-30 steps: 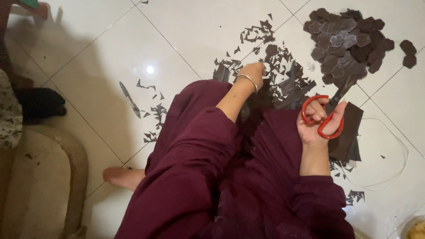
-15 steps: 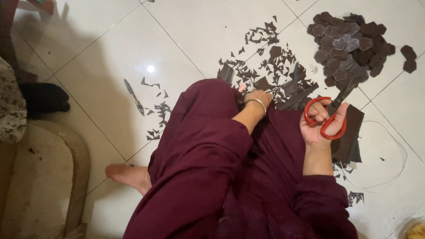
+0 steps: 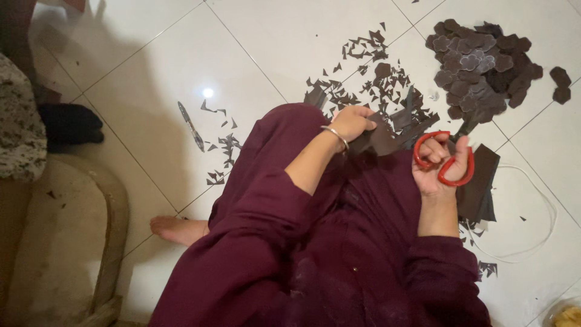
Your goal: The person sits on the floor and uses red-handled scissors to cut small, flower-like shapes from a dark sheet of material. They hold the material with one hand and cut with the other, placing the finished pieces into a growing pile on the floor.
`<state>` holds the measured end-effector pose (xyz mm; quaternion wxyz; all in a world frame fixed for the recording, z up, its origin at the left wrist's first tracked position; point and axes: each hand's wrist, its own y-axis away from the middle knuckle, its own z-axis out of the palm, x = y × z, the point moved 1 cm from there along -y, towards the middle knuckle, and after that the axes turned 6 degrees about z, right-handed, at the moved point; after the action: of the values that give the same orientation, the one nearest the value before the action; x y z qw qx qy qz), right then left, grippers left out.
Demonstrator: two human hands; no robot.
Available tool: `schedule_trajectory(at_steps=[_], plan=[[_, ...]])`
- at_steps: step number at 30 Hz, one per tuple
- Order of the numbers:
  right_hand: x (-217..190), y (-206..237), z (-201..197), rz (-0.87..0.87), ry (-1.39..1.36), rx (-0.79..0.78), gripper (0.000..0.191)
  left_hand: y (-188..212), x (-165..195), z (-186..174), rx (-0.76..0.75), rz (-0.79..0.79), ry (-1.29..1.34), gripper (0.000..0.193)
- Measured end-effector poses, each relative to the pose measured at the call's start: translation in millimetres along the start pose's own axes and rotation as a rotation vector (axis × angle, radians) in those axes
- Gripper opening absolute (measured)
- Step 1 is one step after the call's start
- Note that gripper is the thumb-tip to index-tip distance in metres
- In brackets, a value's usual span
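Warm, dim indoor light falls from above me; one small bright glare spot [image 3: 207,92] shines on the glossy white floor tiles [image 3: 145,79]. My body throws a soft shadow leftward. My maroon clothing [image 3: 339,254] reads dark, and details look slightly soft

Two hands show: a left hand [image 3: 354,123] and a right hand [image 3: 440,165]. There is one pair of red-handled scissors [image 3: 445,158] and one dark sheet piece [image 3: 378,140] at centre frame. One bangle [image 3: 334,135] circles the left wrist. One heap of dark cut shapes [image 3: 481,66] lies at upper right, too many to count, with two loose shapes [image 3: 560,83] beside it. One stack of dark sheets [image 3: 481,188] sits right of centre. One white cord [image 3: 538,230], one bare foot [image 3: 178,229] and one long dark sliver [image 3: 190,125] show; scraps [image 3: 375,72] are uncountable.
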<state>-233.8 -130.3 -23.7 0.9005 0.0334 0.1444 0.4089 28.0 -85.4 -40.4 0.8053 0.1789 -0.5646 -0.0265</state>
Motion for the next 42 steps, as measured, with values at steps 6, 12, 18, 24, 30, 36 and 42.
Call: schedule_trajectory(at_steps=[6,12,18,24,30,36,42], plan=[[12.4,-11.0,-8.8,-0.057,0.514,0.270,0.040,39.0,-3.0,22.0,0.147,0.060,0.467,0.032],[26.1,-10.7,12.0,-0.023,0.863,0.153,0.030,68.6,-1.6,34.7,0.278,0.410,-0.002,0.015],[36.9,-7.4,33.5,-0.063,1.006,0.172,0.041,76.7,16.9,33.7,0.250,0.709,-0.385,0.024],[33.8,-7.0,35.1,-0.076,0.752,0.286,0.007,75.9,32.2,30.1,0.240,0.728,-0.540,0.025],[33.0,-14.2,20.3,-0.172,0.789,0.332,0.024,61.6,16.1,30.1,0.121,0.655,-0.338,0.033],[30.8,-14.9,16.6,-0.183,0.740,0.269,0.026,39.1,-0.5,20.3,0.230,0.449,-0.067,0.030],[35.1,-17.1,14.4,-0.229,1.004,0.252,0.027,31.8,-15.9,21.0,0.120,0.257,-0.418,0.042]])
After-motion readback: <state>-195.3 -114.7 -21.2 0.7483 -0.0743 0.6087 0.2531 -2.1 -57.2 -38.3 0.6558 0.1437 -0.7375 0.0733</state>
